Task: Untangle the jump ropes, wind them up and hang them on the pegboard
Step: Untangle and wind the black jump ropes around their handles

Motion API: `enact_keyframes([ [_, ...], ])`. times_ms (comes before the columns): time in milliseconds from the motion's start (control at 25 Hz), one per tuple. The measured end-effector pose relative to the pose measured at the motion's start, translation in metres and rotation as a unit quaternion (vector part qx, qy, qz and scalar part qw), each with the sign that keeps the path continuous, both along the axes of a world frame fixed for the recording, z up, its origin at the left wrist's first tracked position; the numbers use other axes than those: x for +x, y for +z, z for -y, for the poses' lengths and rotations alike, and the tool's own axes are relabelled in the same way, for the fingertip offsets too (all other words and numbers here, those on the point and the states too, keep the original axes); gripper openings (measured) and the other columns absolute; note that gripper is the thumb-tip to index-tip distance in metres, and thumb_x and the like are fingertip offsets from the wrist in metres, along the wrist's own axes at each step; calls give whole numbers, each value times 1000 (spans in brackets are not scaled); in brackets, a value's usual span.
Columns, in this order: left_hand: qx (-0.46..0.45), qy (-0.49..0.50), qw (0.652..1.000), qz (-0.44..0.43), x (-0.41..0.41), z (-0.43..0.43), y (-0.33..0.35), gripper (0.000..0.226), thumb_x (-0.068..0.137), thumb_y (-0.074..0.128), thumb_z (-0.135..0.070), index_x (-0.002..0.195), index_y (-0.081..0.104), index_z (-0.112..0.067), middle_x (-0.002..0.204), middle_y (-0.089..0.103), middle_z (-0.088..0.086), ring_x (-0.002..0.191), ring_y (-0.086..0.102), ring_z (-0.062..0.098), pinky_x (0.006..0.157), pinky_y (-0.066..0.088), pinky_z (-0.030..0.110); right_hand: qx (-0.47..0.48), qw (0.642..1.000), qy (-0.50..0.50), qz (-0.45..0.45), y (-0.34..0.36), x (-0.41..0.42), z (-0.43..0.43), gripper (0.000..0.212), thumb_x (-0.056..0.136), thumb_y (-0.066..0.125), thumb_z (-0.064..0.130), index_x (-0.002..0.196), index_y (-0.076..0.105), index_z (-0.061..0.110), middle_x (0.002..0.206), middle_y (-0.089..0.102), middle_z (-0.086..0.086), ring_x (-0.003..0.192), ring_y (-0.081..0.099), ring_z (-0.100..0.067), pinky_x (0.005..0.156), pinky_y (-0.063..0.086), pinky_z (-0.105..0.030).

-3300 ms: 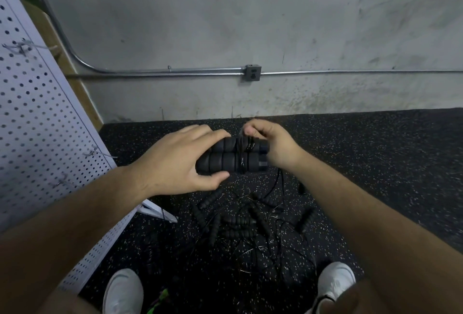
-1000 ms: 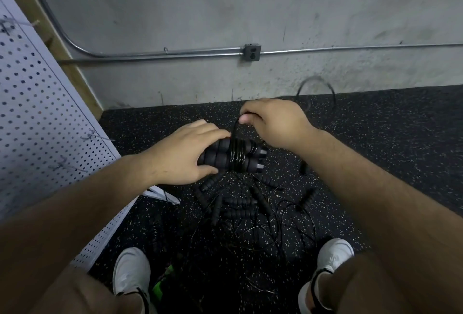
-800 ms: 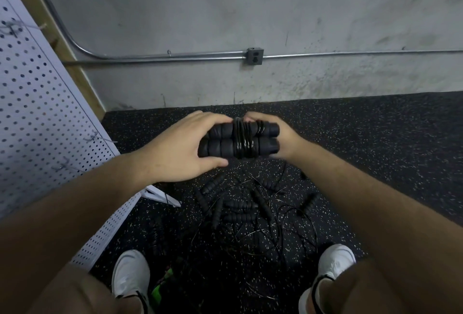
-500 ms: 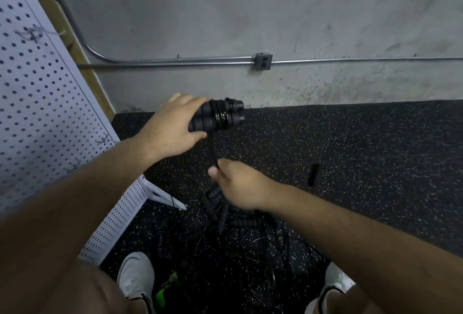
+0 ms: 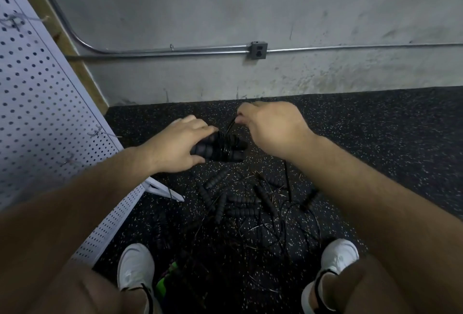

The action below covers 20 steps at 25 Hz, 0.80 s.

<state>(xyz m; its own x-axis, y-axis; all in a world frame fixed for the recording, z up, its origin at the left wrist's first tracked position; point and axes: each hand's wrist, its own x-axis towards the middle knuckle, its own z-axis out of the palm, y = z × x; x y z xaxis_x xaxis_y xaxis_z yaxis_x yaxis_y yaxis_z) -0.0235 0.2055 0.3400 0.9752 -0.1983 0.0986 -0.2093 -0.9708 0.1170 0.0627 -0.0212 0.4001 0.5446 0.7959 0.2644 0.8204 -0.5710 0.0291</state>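
Jump rope handles (image 5: 235, 156), two ribbed black foam grips bound side by side with thin cord (image 5: 230, 126), lie roughly level, left to right, above the speckled rubber floor (image 5: 375, 143). Their left ends are hidden in the gripping left hand (image 5: 175, 148). The right hand (image 5: 273, 128) pinches the cord just above. More ropes (image 5: 240, 206) lie tangled below, beside a white pegboard (image 5: 45, 103).

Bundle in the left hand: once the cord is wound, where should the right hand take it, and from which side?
Probably the bare handle ends jutting right of the cord wraps, approached from the right. The left hand covers the other end, and the two handles lie side by side, so one grip can span both.
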Motion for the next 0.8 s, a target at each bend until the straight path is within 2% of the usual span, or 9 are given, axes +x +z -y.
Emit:
enact_keyframes([
  [80,-35,-37,999,-12,-11,21,6,75,78,84,-36,143,49,-26,120,54,-13,109,39,5,104,35,30,22,1000,7,-9,-9,20,5,29,106,44,37,121,64,21,109,70,1,90,66,-23,64,37,-30],
  [200,-109,-37,993,-22,-29,47,25,71,80,83,-37,138,44,-27,122,49,-14,114,43,2,102,36,20,33,996,25,-84,-19,39,10,38,102,43,51,108,67,22,100,69,4,90,62,-17,71,47,-31],
  [280,-176,4,984,-16,-37,56,40,69,79,83,-39,130,38,-34,125,47,-14,115,46,-1,96,35,11,116,958,-9,-263,-17,40,13,29,103,51,39,93,67,18,84,69,4,79,63,-13,67,51,-25],
  [360,-208,36,977,21,-38,59,51,67,78,83,-38,124,35,-36,126,47,-14,115,45,-2,92,32,7,115,915,-33,-385,-24,25,8,25,102,55,15,78,61,17,68,64,5,63,61,-10,56,51,-17],
  [440,-199,63,976,59,-32,56,56,64,80,83,-34,126,38,-27,123,44,-9,114,43,3,93,32,12,93,907,-47,-409,-41,-3,-7,32,104,44,6,74,55,11,66,54,2,54,52,-14,49,49,-20],
  [480,-183,77,978,71,-27,52,56,63,81,83,-31,126,41,-21,120,43,-7,113,43,6,94,34,18,99,922,-20,-374,-51,-15,-16,33,107,39,12,79,55,8,66,51,0,53,48,-15,48,47,-22],
  [600,-135,101,983,79,-12,32,52,57,82,82,-23,124,45,-10,113,43,-3,114,44,15,97,37,28,61,919,30,-389,-59,-39,-31,33,109,34,38,91,46,13,73,50,-1,58,45,-12,49,35,-23],
  [720,-91,110,986,84,0,10,44,49,83,79,-20,120,48,-8,117,54,7,116,47,24,97,42,38,29,892,29,-450,-51,-58,-33,35,108,37,41,84,43,16,76,52,-3,62,47,-14,54,35,-31],
  [800,-63,124,987,78,5,-1,35,48,83,78,-20,120,49,-9,120,56,9,115,47,25,99,43,43,10,903,51,-427,-36,-68,-26,36,108,37,41,82,43,18,76,53,-2,62,48,-14,54,35,-31],
])
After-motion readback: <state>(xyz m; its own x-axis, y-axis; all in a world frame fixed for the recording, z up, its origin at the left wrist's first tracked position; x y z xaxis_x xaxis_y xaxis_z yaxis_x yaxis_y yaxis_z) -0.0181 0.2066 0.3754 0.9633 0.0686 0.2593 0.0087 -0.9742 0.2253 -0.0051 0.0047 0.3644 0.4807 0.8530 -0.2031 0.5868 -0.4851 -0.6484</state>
